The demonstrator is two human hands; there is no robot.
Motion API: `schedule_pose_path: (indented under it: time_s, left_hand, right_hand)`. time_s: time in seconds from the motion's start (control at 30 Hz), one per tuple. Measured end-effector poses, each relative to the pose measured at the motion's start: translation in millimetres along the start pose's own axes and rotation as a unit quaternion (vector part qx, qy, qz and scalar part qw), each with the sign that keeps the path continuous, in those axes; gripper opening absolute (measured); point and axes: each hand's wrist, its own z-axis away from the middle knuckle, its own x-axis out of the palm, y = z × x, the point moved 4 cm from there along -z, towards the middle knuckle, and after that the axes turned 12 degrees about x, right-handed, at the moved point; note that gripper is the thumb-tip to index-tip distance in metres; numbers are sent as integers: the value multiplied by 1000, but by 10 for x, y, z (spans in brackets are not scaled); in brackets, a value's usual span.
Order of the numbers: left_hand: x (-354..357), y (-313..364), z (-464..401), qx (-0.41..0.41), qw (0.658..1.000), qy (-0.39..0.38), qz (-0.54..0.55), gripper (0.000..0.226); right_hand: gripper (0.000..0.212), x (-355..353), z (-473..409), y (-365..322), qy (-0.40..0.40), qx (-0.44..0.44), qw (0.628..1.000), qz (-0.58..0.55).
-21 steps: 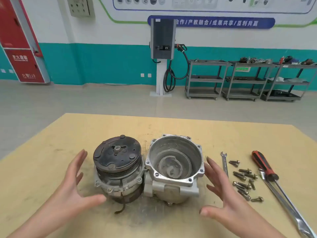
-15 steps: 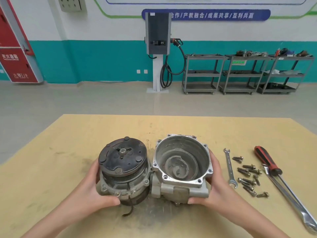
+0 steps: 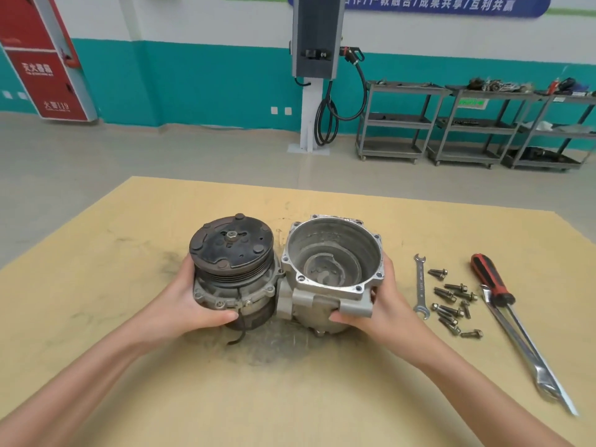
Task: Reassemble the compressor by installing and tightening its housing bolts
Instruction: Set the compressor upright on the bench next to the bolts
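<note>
— Closed in from open air since the earlier frame: left hand (image 3: 190,304) wrapped round the pulley half (image 3: 232,272), right hand (image 3: 380,304) round the open housing (image 3: 332,269).

— Firm grips?

— Looked so; thumbs under, fingers curled behind each casting. Stood both halves side by side, touching, near the middle of the tabletop (image 3: 129,240).

— Joined yet?

— No. Sat apart as two pieces, scroll cavity facing up, flange holes bare.

— And the bolts (image 3: 451,301)?

— Lay loose toward the right edge, between the spanner (image 3: 421,285) and the red-handled screwdriver (image 3: 490,279). None fitted.

— So barely begun?

— Judged so: mating, bolting, tightening all remained.
</note>
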Motion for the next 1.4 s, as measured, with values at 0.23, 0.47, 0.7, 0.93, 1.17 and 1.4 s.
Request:
schedule_pose_path:
  time_s: [0.23, 0.47, 0.7, 0.93, 1.17, 1.4]
  left_hand:
    - [267, 68, -115, -9, 1000, -1, 19, 105]
    - [653, 71, -382, -14, 999, -15, 25, 103]
    - [809, 84, -472, -23, 1000, 3, 3, 95]
    - [818, 148, -493, -20, 1000, -2, -7, 94]
    - [811, 176, -498, -11, 1000, -12, 5, 100]
    - [833, 159, -385, 8, 1000, 3, 21, 113]
  right_hand:
    - [112, -297, -7, 103, -12, -5, 1000, -16]
    - [109, -799, -10, 269, -17, 4, 1000, -11]
    - [111, -991, -65, 345, -33, 7, 999, -4]
    - [113, -970, -30, 334, -29, 7, 999, -21]
    - [108, -876, 99, 343, 21, -11, 1000, -1]
    - [108, -779, 186, 335, 58, -6, 998, 9]
